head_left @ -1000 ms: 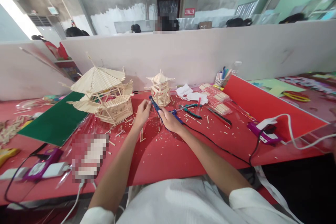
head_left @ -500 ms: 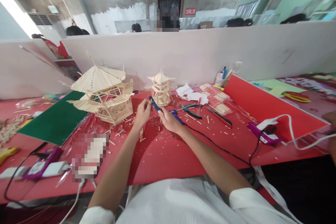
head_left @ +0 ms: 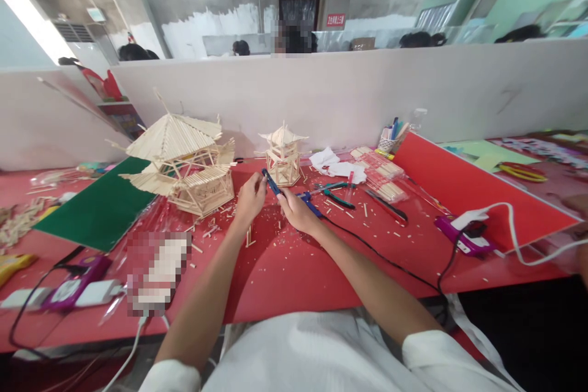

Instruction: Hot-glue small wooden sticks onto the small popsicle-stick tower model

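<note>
My right hand (head_left: 296,211) is wrapped round a blue glue gun (head_left: 272,182) whose black cord (head_left: 381,260) trails off to the right over the red table (head_left: 294,269). The gun's tip points up and left toward my left hand (head_left: 250,199), which pinches something small I cannot make out close to that tip. Both hands hover just in front of a small stick-built pavilion model (head_left: 283,154). A larger stick pavilion (head_left: 184,162) stands to the left of my left hand.
A green board (head_left: 98,211) lies left. Teal-handled pliers (head_left: 335,191), a stick bundle in plastic (head_left: 379,173), white tissues (head_left: 333,165) and a pen cup (head_left: 390,138) sit behind. A raised red board (head_left: 468,190), purple power strips (head_left: 463,239) (head_left: 76,291), wood scraps.
Both hands stay nearly in place; the view has shifted slightly, and the left hand sits a little closer to the glue gun's tip.
</note>
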### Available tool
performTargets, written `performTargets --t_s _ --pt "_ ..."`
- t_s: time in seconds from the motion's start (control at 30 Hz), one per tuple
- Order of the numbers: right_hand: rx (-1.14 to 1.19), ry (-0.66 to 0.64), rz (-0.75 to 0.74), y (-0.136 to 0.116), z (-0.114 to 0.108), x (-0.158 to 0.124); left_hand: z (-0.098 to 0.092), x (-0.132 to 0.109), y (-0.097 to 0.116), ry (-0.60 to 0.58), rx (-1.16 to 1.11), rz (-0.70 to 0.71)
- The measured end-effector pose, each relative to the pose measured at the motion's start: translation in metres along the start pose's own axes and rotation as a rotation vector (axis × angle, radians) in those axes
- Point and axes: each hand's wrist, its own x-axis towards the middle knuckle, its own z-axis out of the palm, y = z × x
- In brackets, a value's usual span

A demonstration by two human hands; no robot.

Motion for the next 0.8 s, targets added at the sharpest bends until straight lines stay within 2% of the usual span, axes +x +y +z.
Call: performTargets --t_s 0.43,0.8 --pt "-0.002 0.017 0.003 0.002 0.005 -0.001 -0.002 -0.001 0.003 0.009 0.087 -0.005" --pt "-0.141 0.099 0.017 0.003 0.018 -0.004 -0.005 -0.004 0.015 -0.015 0.321 0.016"
